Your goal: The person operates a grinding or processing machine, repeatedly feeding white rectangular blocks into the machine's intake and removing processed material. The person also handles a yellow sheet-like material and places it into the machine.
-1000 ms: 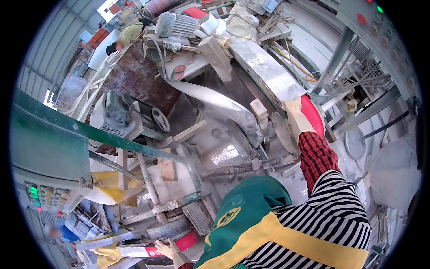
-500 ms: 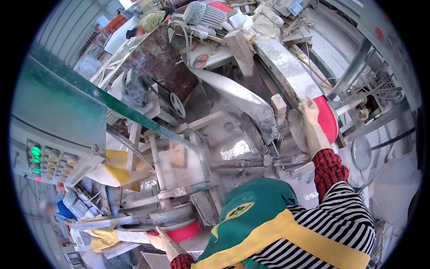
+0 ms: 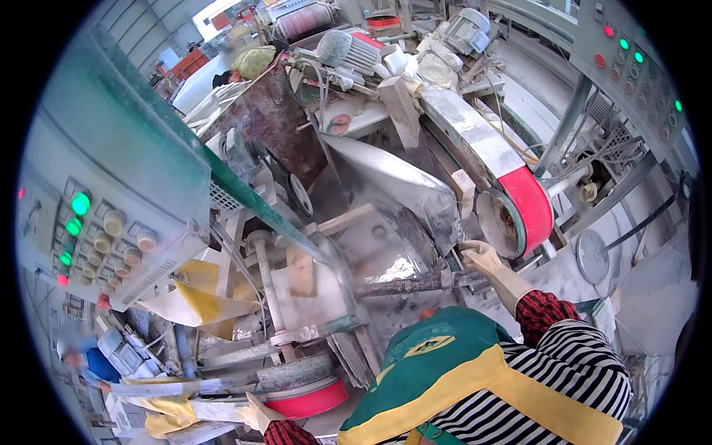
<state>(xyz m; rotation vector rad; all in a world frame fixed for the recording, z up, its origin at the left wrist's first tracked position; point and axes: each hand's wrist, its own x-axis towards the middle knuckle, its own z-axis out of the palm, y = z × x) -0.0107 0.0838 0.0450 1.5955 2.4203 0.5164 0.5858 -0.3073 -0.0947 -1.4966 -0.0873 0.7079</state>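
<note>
My right hand (image 3: 488,262), in a pale glove, has its fingers curled beside the lower end of a curved grey metal guard (image 3: 419,182); whatever they hold is hidden. Just beyond it is a sanding machine's wheel (image 3: 498,222), with a red abrasive belt (image 3: 528,208) around its outside. My left hand (image 3: 256,414), also gloved, is low in the picture with its thumb apart from stretched fingers. It lies by the pale strip beside a second red abrasive belt (image 3: 315,400), which runs around a grey wheel (image 3: 297,372). Whether that hand touches the strip is unclear.
Control boxes with lit buttons stand at left (image 3: 111,222) and upper right (image 3: 630,74). A green beam (image 3: 259,208) slants across the left. A horizontal bar (image 3: 415,284) crosses the middle. Electric motors (image 3: 347,49) sit at the back. A person in blue (image 3: 100,363) is at far left.
My right hand has come down and left, off the upper red belt to beside the guard's lower end. My left hand has shifted slightly left and down. The view has also shifted.
</note>
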